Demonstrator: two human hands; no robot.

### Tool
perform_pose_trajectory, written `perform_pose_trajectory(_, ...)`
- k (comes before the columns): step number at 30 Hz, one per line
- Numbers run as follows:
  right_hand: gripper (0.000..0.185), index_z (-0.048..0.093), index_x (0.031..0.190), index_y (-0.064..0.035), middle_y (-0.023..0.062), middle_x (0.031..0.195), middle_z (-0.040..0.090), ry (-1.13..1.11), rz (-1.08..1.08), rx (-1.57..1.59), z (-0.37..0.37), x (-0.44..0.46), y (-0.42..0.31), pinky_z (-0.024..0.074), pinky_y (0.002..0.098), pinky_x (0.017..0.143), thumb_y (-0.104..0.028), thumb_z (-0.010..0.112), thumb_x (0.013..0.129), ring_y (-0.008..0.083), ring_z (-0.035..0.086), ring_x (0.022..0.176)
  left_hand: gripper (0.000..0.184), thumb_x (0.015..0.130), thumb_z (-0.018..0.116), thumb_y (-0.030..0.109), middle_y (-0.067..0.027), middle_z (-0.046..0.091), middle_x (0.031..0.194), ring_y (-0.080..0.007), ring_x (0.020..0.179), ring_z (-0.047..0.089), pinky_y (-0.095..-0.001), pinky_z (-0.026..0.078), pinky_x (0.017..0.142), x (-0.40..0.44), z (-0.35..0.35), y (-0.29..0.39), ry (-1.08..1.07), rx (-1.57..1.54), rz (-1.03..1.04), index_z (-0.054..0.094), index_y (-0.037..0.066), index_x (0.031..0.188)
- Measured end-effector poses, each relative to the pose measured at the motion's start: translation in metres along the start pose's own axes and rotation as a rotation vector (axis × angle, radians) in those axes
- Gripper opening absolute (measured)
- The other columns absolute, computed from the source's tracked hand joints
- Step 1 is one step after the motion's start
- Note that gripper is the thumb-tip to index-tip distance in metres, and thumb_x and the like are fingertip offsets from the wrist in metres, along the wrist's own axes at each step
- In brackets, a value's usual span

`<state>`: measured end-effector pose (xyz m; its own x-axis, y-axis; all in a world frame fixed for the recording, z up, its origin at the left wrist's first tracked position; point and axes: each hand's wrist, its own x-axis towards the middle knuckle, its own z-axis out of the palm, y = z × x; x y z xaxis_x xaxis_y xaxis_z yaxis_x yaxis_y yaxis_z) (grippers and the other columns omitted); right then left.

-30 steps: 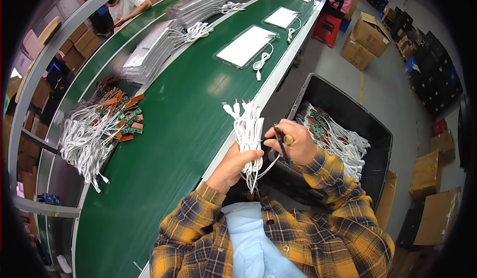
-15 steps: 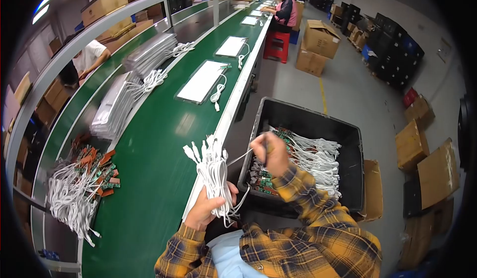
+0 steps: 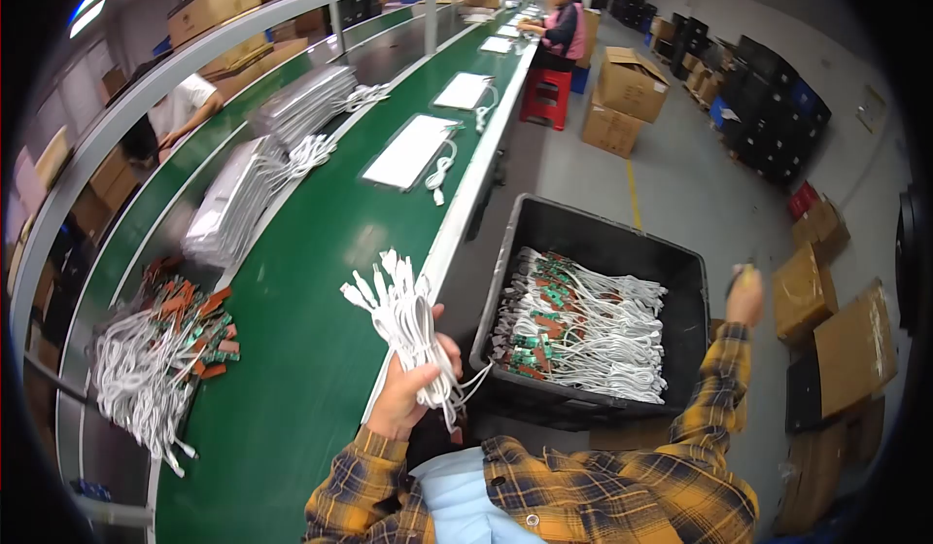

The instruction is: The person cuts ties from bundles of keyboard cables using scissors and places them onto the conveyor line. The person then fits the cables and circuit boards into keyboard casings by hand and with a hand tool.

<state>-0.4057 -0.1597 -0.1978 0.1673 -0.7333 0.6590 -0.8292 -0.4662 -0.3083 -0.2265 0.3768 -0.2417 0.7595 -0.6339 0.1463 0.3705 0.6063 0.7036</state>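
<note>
My left hand (image 3: 406, 393) is wrapped round a bundle of coiled white cables (image 3: 403, 315), its white plugs fanned out at the top, over the near edge of the green belt (image 3: 292, 350). Out to the right, past the black crate (image 3: 603, 418), my right hand (image 3: 745, 296) is closed on a small dark tool with a yellowish end. That tool is partly blurred. Rows of white cables with green boards and brown-red pieces (image 3: 583, 325) fill much of the crate. A loose pile of similar cables (image 3: 146, 379) lies at the left.
Stacked clear-wrapped panels (image 3: 228, 204) stand along the belt's left side. White panels with cables (image 3: 413, 150) lie farther up the belt. One person (image 3: 564, 29) sits on a red stool (image 3: 546, 97); another person (image 3: 185, 106) is at the left. Cardboard boxes (image 3: 627, 87) stand on the floor.
My right hand has swung from near the cable bundle, over the crate, to far right with the tool. My left hand still holds the bundle. The view has turned, showing more of the crate.
</note>
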Motion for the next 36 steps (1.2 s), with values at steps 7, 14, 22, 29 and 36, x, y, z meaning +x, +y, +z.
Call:
perform_pose_trajectory(7,0.036,0.07,0.102,-0.0078,0.0186,0.09,0.07,-0.824,-0.653,-0.181,0.213,-0.157,-0.094,0.0533,0.049,0.073,-0.038,0.066,0.083,0.0417,0.066,0.082,0.07,0.088,0.059,0.006,-0.0128,0.06,0.112,-0.022,0.091,0.063,-0.0328,0.054,0.083,-0.014,-0.013,0.04,0.28,-0.103,0.305,0.025,0.006,0.15)
perform_pose_trajectory(14,0.035,0.07,0.103,-0.0061,0.0172,0.095,0.069,-0.962,-0.922,-0.139,0.19,-0.225,-0.215,0.0547,0.0439,0.078,-0.033,0.072,0.081,0.0371,0.067,0.087,0.041,0.094,0.061,0.015,-0.0121,0.061,0.114,-0.0274,0.098,0.065,-0.0431,0.056,0.087,-0.029,-0.086,0.171,0.602,-0.181,0.799,0.046,0.009,0.131)
perform_pose_trajectory(22,0.029,0.069,0.102,-0.0046,0.0153,0.095,0.066,-0.892,-1.016,0.221,0.199,-0.194,-0.139,0.0525,0.0422,0.076,-0.027,0.068,0.084,0.0356,0.064,0.085,0.042,0.096,0.062,0.022,-0.0106,0.058,0.107,-0.0137,0.07,0.06,-0.025,0.053,0.057,-0.105,-0.173,0.389,0.874,-0.14,1.345,0.048,0.003,0.131)
perform_pose_trajectory(29,0.023,0.068,0.102,-0.0034,0.0137,0.095,0.064,-0.779,-0.834,0.356,0.197,-0.178,-0.176,0.0506,0.0406,0.075,-0.022,0.065,0.088,0.0343,0.062,0.083,0.066,0.089,0.067,0.032,-0.0278,0.037,0.144,-0.0401,0.121,0.051,-0.0442,0.047,0.096,-0.214,-0.309,0.365,1.378,0.36,0.817,0.043,-0.003,0.14)
perform_pose_trajectory(36,0.021,0.071,0.101,-0.0013,0.0081,0.093,0.071,-1.073,-0.762,0.998,0.099,-0.206,-0.325,0.0495,0.0292,0.075,-0.017,0.068,0.087,0.0193,0.064,0.08,0.045,0.096,0.058,0.026,-0.0157,0.06,0.113,-0.0218,0.09,0.063,-0.03,0.051,0.077,-0.23,-0.279,0.336,1.479,0.618,0.805,0.05,-0.001,0.13)
